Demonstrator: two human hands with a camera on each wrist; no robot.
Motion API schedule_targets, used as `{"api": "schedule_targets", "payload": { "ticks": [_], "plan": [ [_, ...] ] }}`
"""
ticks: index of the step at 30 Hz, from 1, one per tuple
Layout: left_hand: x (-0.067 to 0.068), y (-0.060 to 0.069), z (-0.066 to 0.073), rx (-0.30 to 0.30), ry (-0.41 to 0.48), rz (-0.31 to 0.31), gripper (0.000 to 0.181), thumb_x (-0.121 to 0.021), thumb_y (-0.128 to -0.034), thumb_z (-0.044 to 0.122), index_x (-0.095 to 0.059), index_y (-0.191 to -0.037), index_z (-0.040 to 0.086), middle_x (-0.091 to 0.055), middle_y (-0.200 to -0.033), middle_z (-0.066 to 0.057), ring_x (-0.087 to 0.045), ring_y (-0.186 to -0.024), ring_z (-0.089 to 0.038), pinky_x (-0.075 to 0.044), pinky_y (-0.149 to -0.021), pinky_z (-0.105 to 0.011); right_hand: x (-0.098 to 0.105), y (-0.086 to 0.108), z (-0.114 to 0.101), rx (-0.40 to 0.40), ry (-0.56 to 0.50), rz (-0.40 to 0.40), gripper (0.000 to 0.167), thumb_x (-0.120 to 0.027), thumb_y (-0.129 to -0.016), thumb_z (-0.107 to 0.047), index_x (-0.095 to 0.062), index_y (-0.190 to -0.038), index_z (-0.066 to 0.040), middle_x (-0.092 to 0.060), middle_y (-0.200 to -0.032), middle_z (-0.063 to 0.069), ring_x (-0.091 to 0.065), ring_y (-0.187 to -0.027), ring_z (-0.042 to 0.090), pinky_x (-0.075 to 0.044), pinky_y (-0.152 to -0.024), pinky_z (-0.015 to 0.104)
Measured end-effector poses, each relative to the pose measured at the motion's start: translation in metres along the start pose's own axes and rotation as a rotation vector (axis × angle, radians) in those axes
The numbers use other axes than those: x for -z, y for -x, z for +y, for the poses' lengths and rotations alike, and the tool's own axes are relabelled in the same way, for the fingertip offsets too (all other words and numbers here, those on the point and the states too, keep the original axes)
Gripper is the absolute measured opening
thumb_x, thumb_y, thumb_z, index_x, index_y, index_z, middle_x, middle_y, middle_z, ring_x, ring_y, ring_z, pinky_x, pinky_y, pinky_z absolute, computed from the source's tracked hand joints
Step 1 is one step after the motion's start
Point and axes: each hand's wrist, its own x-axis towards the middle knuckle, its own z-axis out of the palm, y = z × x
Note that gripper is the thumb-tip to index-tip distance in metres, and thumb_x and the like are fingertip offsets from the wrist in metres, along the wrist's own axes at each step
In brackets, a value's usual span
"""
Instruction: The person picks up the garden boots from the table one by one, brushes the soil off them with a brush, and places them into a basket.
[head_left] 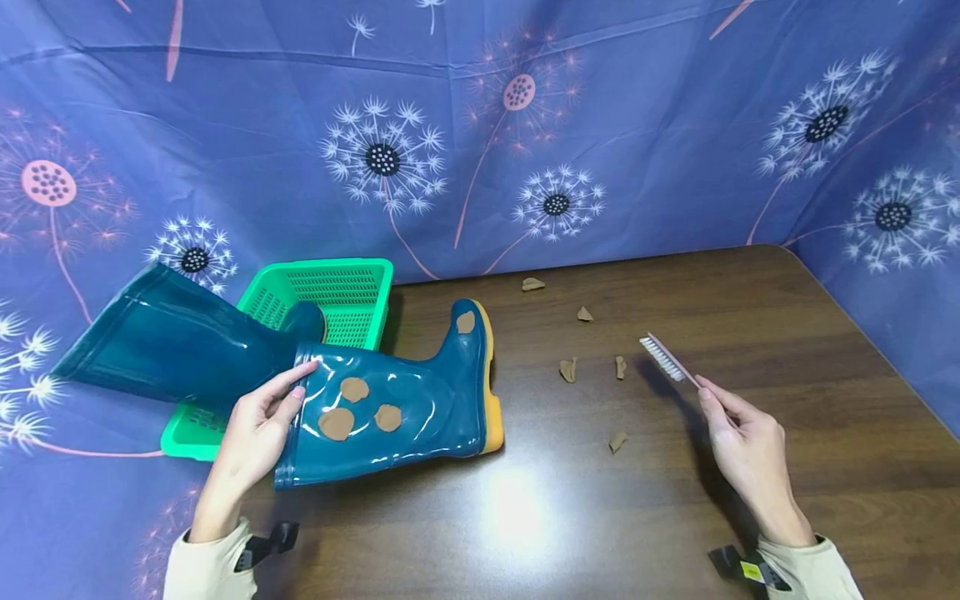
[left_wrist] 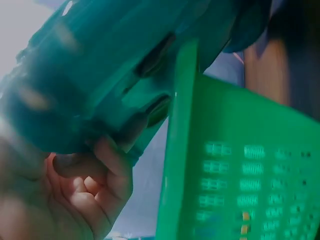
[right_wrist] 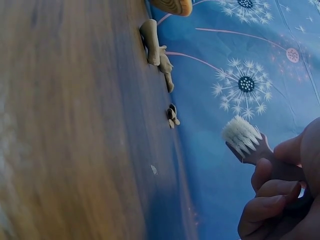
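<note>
A teal rubber boot [head_left: 423, 425] with a yellow sole lies sideways, its toe pointing away and its sole to the right. Three brown patches [head_left: 337, 424] stick to its shaft and a smaller one to the toe. My left hand [head_left: 255, 429] grips the shaft by its open top, fingers curled underneath in the left wrist view. Over the table on the right, my right hand [head_left: 750, 450] pinches the handle of a small brush [head_left: 666, 361] with white bristles. The brush is apart from the boot; its bristles also show in the right wrist view.
A second teal boot [head_left: 195, 342] leans in a green plastic basket [head_left: 322, 266] at the left. Several brown flakes [head_left: 568, 370] are scattered on the wooden table [head_left: 675, 517] between boot and brush. A blue dandelion-print cloth [head_left: 637, 100] hangs behind.
</note>
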Motion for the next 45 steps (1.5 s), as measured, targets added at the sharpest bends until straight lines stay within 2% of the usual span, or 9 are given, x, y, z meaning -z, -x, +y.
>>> {"api": "schedule_targets", "payload": {
  "ticks": [2,6,13,15,20,25,30,38,45],
  "plan": [
    [-0.002,-0.003,0.004,-0.002,0.013,0.008,0.042,-0.049,-0.1139,0.016,-0.057,-0.155,0.014,-0.072,-0.09,-0.016,-0.058,-0.071,0.002,-0.043,-0.06,-0.025,0.0,0.0,-0.002,0.007,-0.003,0.001,0.025,-0.068,-0.103,-0.016,-0.081,-0.122,-0.007,-0.052,-0.093,-0.058,-0.054,-0.081,-0.027,-0.039,-0.07,0.002],
    [-0.008,-0.012,0.011,0.015,0.044,-0.019,0.043,-0.048,-0.1145,0.019,-0.055,-0.157,0.014,-0.047,-0.059,0.0,-0.052,-0.053,-0.011,-0.04,-0.049,-0.03,0.0,0.0,-0.006,0.004,0.007,0.003,0.025,-0.069,-0.103,-0.017,-0.081,-0.123,-0.007,-0.053,-0.096,-0.056,-0.054,-0.084,-0.029,-0.039,-0.072,0.002],
    [-0.025,-0.03,0.027,0.021,0.033,-0.085,0.044,-0.051,-0.1133,0.019,-0.055,-0.157,0.016,-0.044,-0.058,0.0,-0.046,-0.047,-0.015,-0.037,-0.05,-0.032,-0.005,-0.001,-0.015,0.042,0.037,-0.012,0.024,-0.069,-0.104,-0.018,-0.081,-0.124,-0.012,-0.056,-0.103,-0.049,-0.051,-0.09,-0.032,-0.038,-0.077,0.001],
    [-0.029,-0.036,0.033,0.012,0.012,-0.108,0.045,-0.051,-0.1132,0.019,-0.054,-0.158,0.018,-0.042,-0.059,-0.001,-0.044,-0.047,-0.018,-0.037,-0.051,-0.034,-0.008,-0.002,-0.02,0.099,0.042,-0.024,0.024,-0.07,-0.103,-0.015,-0.081,-0.123,-0.012,-0.058,-0.092,-0.045,-0.049,-0.081,-0.029,-0.036,-0.07,0.005],
    [-0.034,-0.051,0.054,-0.034,-0.034,-0.158,0.045,-0.051,-0.1132,0.022,-0.054,-0.158,0.024,-0.042,-0.06,0.0,-0.046,-0.05,-0.021,-0.038,-0.053,-0.036,-0.021,-0.008,-0.044,0.334,0.05,-0.034,0.027,-0.072,-0.098,-0.004,-0.081,-0.123,-0.008,-0.049,-0.07,-0.011,-0.029,-0.059,-0.006,-0.024,-0.052,0.021],
    [-0.028,-0.055,0.073,-0.038,0.013,-0.219,0.047,-0.052,-0.1131,0.027,-0.051,-0.16,0.025,-0.047,-0.064,-0.002,-0.052,-0.055,-0.022,-0.041,-0.054,-0.035,-0.046,-0.021,-0.069,0.474,0.067,-0.03,0.029,-0.072,-0.097,-0.004,-0.081,-0.124,-0.009,-0.059,-0.072,-0.005,-0.034,-0.059,-0.002,-0.026,-0.052,0.021],
    [-0.024,-0.053,0.083,-0.03,0.055,-0.238,0.049,-0.053,-0.1127,0.029,-0.049,-0.161,0.027,-0.054,-0.072,-0.005,-0.06,-0.065,-0.022,-0.046,-0.059,-0.034,-0.074,-0.026,-0.086,0.517,0.084,-0.045,0.029,-0.071,-0.098,-0.007,-0.08,-0.126,-0.009,-0.06,-0.073,-0.002,-0.038,-0.058,0.005,-0.03,-0.052,0.024],
    [-0.023,-0.049,0.084,-0.005,0.018,-0.218,0.048,-0.054,-0.1123,0.028,-0.05,-0.16,0.03,-0.049,-0.065,-0.004,-0.055,-0.057,-0.022,-0.044,-0.056,-0.036,-0.112,-0.024,-0.09,0.599,0.179,-0.118,0.03,-0.07,-0.099,-0.009,-0.078,-0.128,-0.008,-0.067,-0.081,0.006,-0.046,-0.053,0.014,-0.039,-0.046,0.035],
    [-0.026,-0.049,0.086,-0.028,0.019,-0.189,0.045,-0.056,-0.1113,0.024,-0.056,-0.156,0.027,-0.046,-0.063,-0.002,-0.048,-0.053,-0.022,-0.04,-0.053,-0.036,-0.12,-0.021,-0.095,0.599,0.225,-0.005,0.033,-0.068,-0.095,-0.003,-0.079,-0.126,-0.006,-0.065,-0.081,0.016,-0.055,-0.049,0.03,-0.044,-0.044,0.049]
  ]
}}
